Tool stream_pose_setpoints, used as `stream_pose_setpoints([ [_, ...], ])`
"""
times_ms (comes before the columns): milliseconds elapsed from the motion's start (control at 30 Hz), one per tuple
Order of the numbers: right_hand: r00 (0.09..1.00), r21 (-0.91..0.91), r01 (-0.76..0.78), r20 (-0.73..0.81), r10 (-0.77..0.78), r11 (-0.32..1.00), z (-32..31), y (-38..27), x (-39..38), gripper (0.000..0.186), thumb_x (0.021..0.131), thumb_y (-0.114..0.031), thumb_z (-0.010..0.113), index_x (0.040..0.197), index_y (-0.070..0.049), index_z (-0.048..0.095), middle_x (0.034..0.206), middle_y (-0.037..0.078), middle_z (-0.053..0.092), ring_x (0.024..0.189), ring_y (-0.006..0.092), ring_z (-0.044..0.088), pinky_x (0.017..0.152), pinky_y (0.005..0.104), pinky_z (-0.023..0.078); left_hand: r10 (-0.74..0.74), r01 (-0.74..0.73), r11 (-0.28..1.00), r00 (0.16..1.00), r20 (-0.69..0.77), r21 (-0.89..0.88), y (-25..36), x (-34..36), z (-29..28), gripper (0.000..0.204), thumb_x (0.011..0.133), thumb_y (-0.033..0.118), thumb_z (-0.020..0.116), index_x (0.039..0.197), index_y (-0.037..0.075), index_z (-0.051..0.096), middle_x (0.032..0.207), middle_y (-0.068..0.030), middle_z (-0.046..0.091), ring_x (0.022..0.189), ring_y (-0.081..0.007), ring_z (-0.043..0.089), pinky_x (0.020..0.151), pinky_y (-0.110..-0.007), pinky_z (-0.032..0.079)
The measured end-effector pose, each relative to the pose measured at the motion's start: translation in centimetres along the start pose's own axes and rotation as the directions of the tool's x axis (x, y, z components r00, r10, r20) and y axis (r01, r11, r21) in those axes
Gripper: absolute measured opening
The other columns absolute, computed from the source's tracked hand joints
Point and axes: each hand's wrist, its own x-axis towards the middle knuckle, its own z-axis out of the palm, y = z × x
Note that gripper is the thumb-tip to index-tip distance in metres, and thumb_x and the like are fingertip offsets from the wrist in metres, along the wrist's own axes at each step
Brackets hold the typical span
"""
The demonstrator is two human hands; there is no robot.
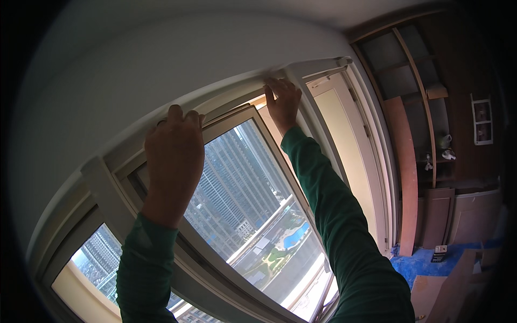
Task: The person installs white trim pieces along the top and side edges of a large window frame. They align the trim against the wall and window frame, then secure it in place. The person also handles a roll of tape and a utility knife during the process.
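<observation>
Fingers (176, 113) of your left hand (175, 148) bent at upper window frame (234, 98); right hand (285, 105) at same frame, fingers loosely curled; whether either grips, cannot tell. Window sash (245, 183) between forearms, looks ajar. Step, judged: handwork along frame top. Next move calls for even two-handed control. Count: two hands, one sash, one side window (102, 258) left, one pale door (344, 140) right, one shelving unit (419, 59) beyond.

Blue floor covering (403, 265), below the shelving unit (419, 89), bears one small dark-and-white object (439, 253) and flat boards (428, 292). White items (448, 154) rest within the shelving unit.
</observation>
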Motion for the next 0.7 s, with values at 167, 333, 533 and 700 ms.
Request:
stream_pose_setpoints([
  [167,1.0,-0.032,-0.017,-0.001,0.017,0.999,0.16,0.13,-0.18,0.018,0.097,-0.027,0.07,0.11,-0.02,0.079,0.119,-0.002,0.077,0.12,0.0247,0.061,0.1,0.0519,0.041,-0.01,0.01,1.0,1.0,0.025,0.022,0.38,0.04,0.03,0.028,0.107,0.025,0.061,0.093,0.005,0.074,0.09,-0.0076,0.067,0.073,-0.0192,0.075,0.07,-0.035,0.058],
  [333,0.999,0.002,-0.019,0.048,0.019,1.0,0.23,0.03,-0.45,0.019,0.098,-0.027,0.069,0.113,-0.019,0.078,0.124,-0.001,0.075,0.121,0.0254,0.059,0.1,0.054,0.04,-0.007,0.007,1.0,1.0,0.022,0.002,-0.19,-0.05,0.52,0.027,0.107,0.028,0.061,0.097,0.007,0.076,0.09,-0.0089,0.069,0.072,-0.0213,0.075,0.068,-0.034,0.061],
  [533,0.998,-0.08,0.015,0.065,-0.01,0.997,0.27,-0.3,-0.86,0.024,0.096,-0.027,0.071,0.119,-0.02,0.077,0.128,0.0,0.074,0.123,0.0264,0.058,0.099,0.0537,0.041,-0.028,0.027,0.999,0.999,0.04,0.027,0.04,-0.02,0.03,0.026,0.105,0.027,0.064,0.092,0.007,0.075,0.088,-0.0079,0.067,0.075,-0.0215,0.075,0.071,-0.037,0.057],
  [700,0.996,-0.121,0.044,0.083,-0.034,0.992,-0.41,-0.42,-0.6,0.027,0.097,-0.028,0.071,0.123,-0.021,0.076,0.129,0.0,0.073,0.123,0.0274,0.058,0.1,0.0529,0.041,-0.023,0.01,0.993,0.994,0.11,0.118,-0.36,0.32,-0.44,0.022,0.104,0.028,0.065,0.099,0.009,0.077,0.09,-0.0077,0.068,0.076,-0.0214,0.076,0.072,-0.036,0.059],
])
